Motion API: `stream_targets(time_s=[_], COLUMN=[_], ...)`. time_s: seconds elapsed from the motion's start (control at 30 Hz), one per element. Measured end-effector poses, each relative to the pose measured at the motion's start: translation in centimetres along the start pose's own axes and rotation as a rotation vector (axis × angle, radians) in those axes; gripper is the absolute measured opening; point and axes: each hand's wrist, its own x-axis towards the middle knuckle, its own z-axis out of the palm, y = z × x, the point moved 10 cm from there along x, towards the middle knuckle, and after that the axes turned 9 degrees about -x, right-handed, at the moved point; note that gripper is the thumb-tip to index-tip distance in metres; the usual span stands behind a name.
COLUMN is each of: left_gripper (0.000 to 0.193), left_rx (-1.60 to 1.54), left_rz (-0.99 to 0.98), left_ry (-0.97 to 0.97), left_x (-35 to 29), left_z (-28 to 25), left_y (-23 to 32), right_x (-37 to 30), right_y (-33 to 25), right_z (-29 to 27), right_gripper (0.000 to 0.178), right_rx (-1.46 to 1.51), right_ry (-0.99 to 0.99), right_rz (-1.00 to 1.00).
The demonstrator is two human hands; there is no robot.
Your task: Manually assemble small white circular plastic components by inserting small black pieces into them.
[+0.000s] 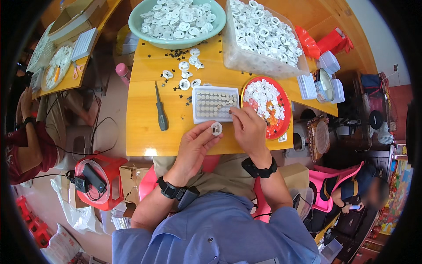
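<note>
My left hand [196,145] pinches a small round white plastic part [216,128] with metal bits at its centre. Close beside it, my right hand [249,127] has thumb and forefinger pressed together over the right edge of a white tray [198,118]; what they grip is too small to make out. Rows of small round silvery discs [211,103] sit in that tray. To its right stands a red-rimmed plate [286,115] heaped with small white pieces [262,94]. A screwdriver [161,110] with a dark grip lies on the left of the table.
At the back are a pale green basin [134,22] and a clear plastic bin [259,64], both full of round white parts. Loose white parts [183,66] and tiny black pieces [176,53] lie on the wooden table [143,119]. Other people sit to the left and right.
</note>
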Motion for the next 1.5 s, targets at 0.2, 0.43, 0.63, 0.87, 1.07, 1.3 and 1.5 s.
stream_targets(time_s=[0.2,0.43,0.63,0.87,1.07,1.3,1.5], left_gripper=[0.031,0.031,0.03,0.028,0.027,0.025,0.025], left_rx=[0.017,-0.012,-0.035,-0.029,0.032,0.117,0.216], left_rz=[-0.011,-0.01,-0.011,-0.009,0.044,0.124,0.15], left_ry=[-0.003,-0.009,-0.008,-0.012,-0.005,-0.003,0.026], left_x=[-0.1,-0.2,-0.2,-0.1,-0.1,-0.2,-0.3], left_z=[0.1,0.4,0.5,0.2,0.1,0.2,0.3], left_y=[0.0,0.2,0.1,0.0,0.0,0.1,-0.1], right_x=[0.5,0.2,-0.4,-0.8,-0.8,-0.9,-1.2], right_y=[1.1,0.7,-2.7,-5.2,-5.0,-3.7,-2.8], right_z=[0.5,0.7,-0.5,-1.0,-0.6,0.0,0.2], right_gripper=[0.014,0.01,0.012,0.016,0.012,0.007,0.005], right_rx=[0.031,0.216,0.23,0.0,0.011,0.127,0.152], right_ry=[-0.043,-0.171,-0.072,-0.027,-0.08,-0.094,-0.155], right_rz=[0.054,0.202,-0.028,-0.262,-0.21,-0.075,-0.007])
